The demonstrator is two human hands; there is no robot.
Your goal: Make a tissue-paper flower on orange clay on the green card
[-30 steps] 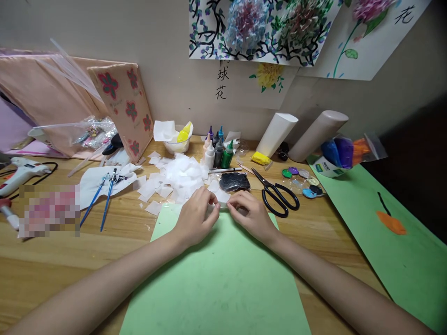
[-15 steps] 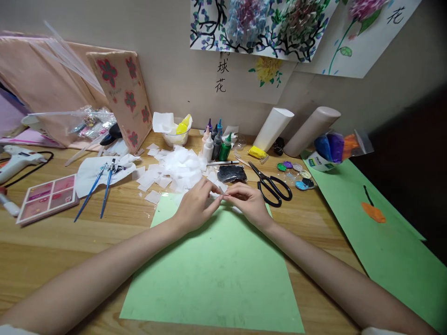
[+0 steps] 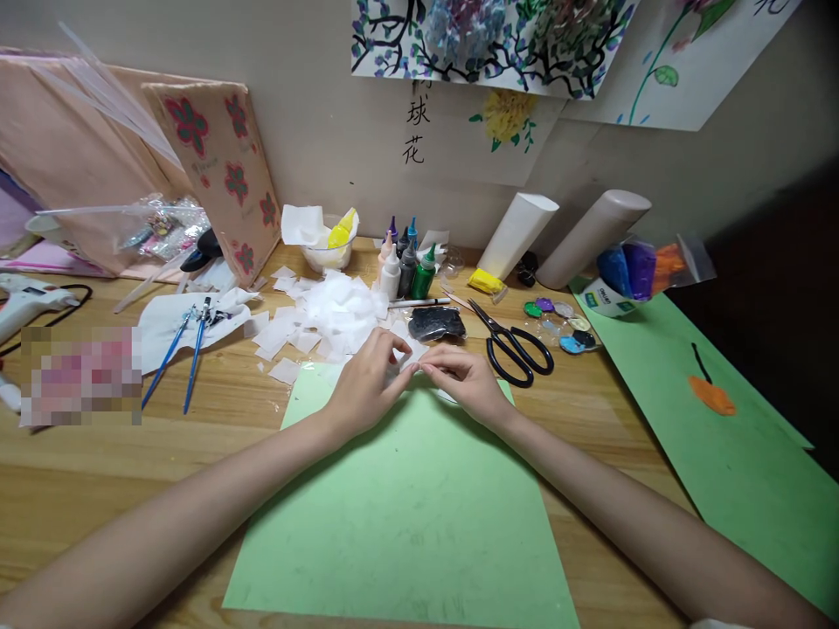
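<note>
My left hand (image 3: 367, 389) and my right hand (image 3: 465, 380) meet fingertip to fingertip at the far edge of a light green paper sheet (image 3: 406, 515). Both pinch a small white tissue piece (image 3: 414, 360) between thumbs and fingers. Just beyond them lies a heap of white tissue squares (image 3: 328, 316). Black scissors (image 3: 517, 345) lie to the right of my right hand, and a black crumpled bag (image 3: 436, 323) sits behind it.
Small paint bottles (image 3: 406, 266), a bowl with a yellow bottle (image 3: 328, 245), two paper rolls (image 3: 557, 236), paint pots (image 3: 560, 319), blue brushes (image 3: 180, 349) on a white cloth, a glue gun (image 3: 30, 301) at left and a second green sheet (image 3: 734, 428) at right.
My fingertips have closed together on the tissue piece, and the view has shifted slightly. The hands stay in the same spot.
</note>
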